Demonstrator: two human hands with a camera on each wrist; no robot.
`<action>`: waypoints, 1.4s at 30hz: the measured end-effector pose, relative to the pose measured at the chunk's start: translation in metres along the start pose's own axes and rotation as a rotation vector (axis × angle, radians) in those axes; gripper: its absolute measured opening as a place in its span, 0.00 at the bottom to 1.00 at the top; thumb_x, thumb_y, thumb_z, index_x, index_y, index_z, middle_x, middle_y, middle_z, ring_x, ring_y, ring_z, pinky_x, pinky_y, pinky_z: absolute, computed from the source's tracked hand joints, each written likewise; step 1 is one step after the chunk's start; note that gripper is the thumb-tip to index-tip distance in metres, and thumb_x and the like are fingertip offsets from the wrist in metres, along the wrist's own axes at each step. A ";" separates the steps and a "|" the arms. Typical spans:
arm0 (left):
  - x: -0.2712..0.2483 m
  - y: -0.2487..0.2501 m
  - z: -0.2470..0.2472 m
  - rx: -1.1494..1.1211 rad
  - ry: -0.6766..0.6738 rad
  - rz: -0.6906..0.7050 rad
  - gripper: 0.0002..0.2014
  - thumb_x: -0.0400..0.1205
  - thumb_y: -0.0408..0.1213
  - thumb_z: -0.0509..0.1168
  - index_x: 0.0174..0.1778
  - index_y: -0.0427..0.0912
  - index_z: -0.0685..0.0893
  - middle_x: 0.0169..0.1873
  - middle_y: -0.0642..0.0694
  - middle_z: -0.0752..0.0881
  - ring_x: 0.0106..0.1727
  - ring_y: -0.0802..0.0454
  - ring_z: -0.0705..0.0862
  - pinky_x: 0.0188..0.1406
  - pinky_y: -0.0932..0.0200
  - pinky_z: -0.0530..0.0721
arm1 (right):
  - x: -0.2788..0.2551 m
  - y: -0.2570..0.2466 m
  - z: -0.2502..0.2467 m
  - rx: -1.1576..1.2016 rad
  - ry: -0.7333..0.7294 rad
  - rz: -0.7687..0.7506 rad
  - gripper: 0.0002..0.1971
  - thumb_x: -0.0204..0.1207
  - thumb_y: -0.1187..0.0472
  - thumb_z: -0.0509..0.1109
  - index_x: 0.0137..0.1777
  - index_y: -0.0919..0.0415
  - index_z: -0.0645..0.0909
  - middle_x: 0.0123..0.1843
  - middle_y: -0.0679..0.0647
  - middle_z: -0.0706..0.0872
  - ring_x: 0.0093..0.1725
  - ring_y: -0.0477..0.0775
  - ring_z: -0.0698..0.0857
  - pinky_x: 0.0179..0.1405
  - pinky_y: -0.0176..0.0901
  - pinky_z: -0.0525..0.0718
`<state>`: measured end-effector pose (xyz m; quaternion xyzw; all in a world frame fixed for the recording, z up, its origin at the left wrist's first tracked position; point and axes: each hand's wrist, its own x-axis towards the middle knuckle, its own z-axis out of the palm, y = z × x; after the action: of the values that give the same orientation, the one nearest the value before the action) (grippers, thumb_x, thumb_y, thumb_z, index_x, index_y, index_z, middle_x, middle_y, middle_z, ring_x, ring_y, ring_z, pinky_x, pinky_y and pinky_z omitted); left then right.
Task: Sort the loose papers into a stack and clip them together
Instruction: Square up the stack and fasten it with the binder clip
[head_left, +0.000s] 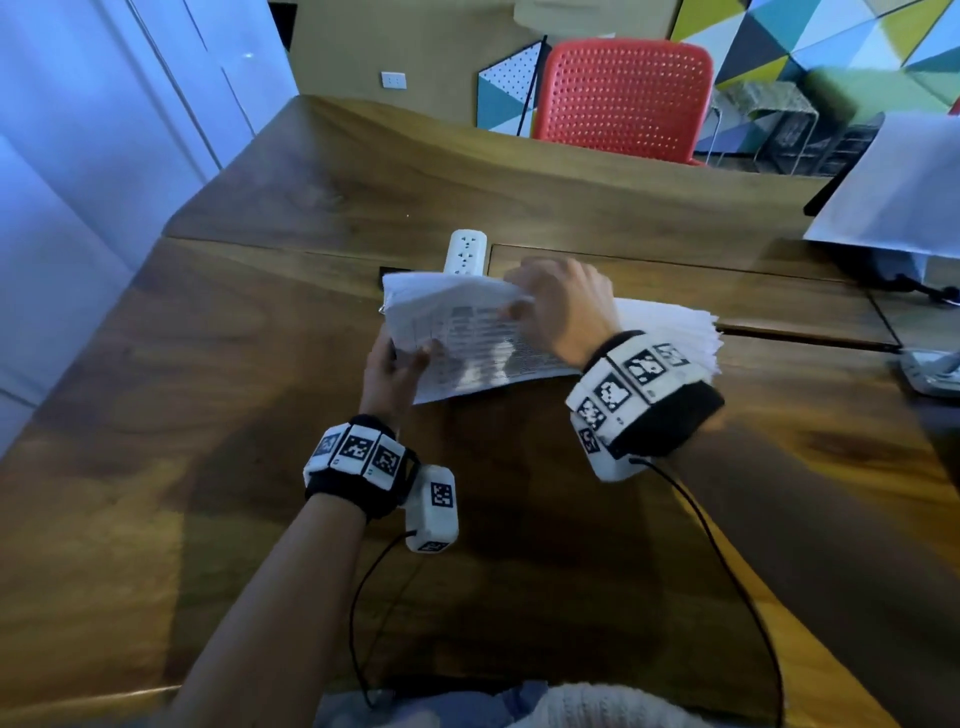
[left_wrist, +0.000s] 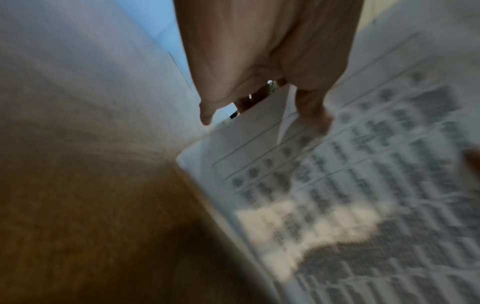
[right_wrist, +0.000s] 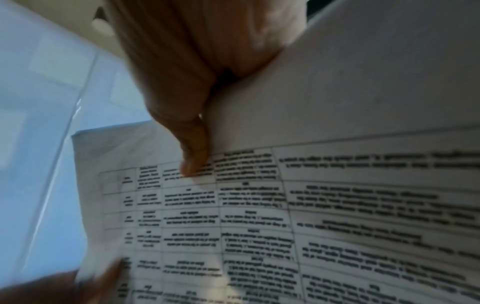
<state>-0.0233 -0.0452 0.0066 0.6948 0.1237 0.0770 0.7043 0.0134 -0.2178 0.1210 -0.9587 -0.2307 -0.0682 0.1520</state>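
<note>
A bundle of printed sheets (head_left: 467, 338) with table text is lifted off the wooden desk (head_left: 260, 467) between both hands. My left hand (head_left: 395, 364) pinches its near left edge, thumb on top. My right hand (head_left: 561, 306) grips the far edge, fingers curled over it. In the left wrist view the thumb (left_wrist: 314, 111) presses the printed page (left_wrist: 363, 185). The right wrist view shows my thumb (right_wrist: 192, 160) on the printed sheet (right_wrist: 311, 216). A fanned stack of white papers (head_left: 675, 332) lies under my right wrist. No clip shows plainly.
A white power strip (head_left: 465, 252) lies just beyond the papers. A red chair (head_left: 623, 98) stands behind the desk. White sheets (head_left: 904, 192) overhang dark gear at the right edge, with a small device (head_left: 930, 371) near it.
</note>
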 end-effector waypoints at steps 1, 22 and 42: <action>-0.002 0.003 -0.006 0.006 -0.015 -0.010 0.36 0.62 0.58 0.76 0.60 0.39 0.78 0.56 0.42 0.84 0.56 0.47 0.85 0.54 0.50 0.86 | -0.002 0.003 -0.008 0.059 0.016 0.019 0.07 0.77 0.56 0.67 0.49 0.58 0.83 0.47 0.53 0.83 0.48 0.56 0.81 0.41 0.41 0.70; 0.004 0.091 0.047 -0.040 -0.016 0.425 0.39 0.74 0.29 0.71 0.77 0.38 0.54 0.77 0.37 0.62 0.72 0.51 0.76 0.64 0.48 0.83 | -0.042 0.059 0.002 1.182 0.713 0.386 0.35 0.65 0.75 0.69 0.68 0.54 0.57 0.68 0.63 0.72 0.60 0.53 0.80 0.51 0.36 0.84; 0.011 0.089 0.037 -0.182 -0.038 0.268 0.21 0.81 0.31 0.63 0.67 0.25 0.69 0.54 0.38 0.83 0.53 0.51 0.85 0.48 0.61 0.86 | -0.026 0.057 -0.014 1.211 0.748 0.479 0.12 0.63 0.78 0.56 0.35 0.58 0.69 0.35 0.50 0.75 0.30 0.33 0.76 0.26 0.24 0.72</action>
<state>0.0035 -0.0755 0.0952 0.6398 0.0090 0.1680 0.7499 0.0158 -0.2815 0.1137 -0.6442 0.0540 -0.2155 0.7319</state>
